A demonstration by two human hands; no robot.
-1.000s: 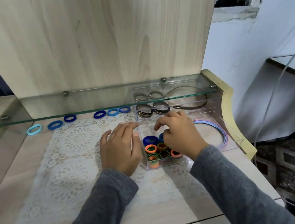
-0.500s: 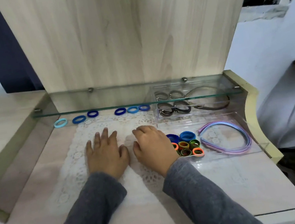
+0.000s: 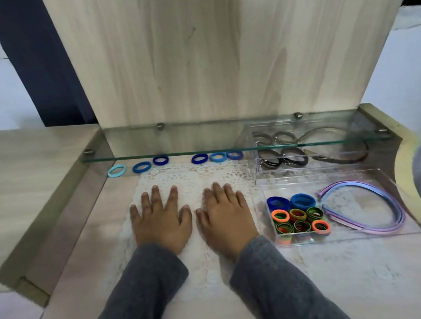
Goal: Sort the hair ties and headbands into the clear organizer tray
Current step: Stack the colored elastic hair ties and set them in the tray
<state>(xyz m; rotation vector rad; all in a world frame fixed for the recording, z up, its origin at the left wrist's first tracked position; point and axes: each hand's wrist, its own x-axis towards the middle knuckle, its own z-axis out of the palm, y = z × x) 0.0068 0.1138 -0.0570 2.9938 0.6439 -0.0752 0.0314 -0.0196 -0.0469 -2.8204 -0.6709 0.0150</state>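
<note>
Your left hand (image 3: 159,220) (flat, empty, like your right hand (image 3: 225,214)) sits nearer that row of loose blue fabric hair ties (image 3: 199,158) straight ahead.

There is one view only, from a wide-angle camera worn on the person's head. It looks forward and steeply down over the near edge of the table (image 3: 122,307), facing the upright wooden back panel (image 3: 213,47) at the far edge. It sits close: both grey sleeves run in from the bottom of the frame, and the left hand (image 3: 159,220) and right hand (image 3: 226,216) lie near the centre. The table's right edge curves at the frame's right side; straight lines bow outward toward the borders.
</note>
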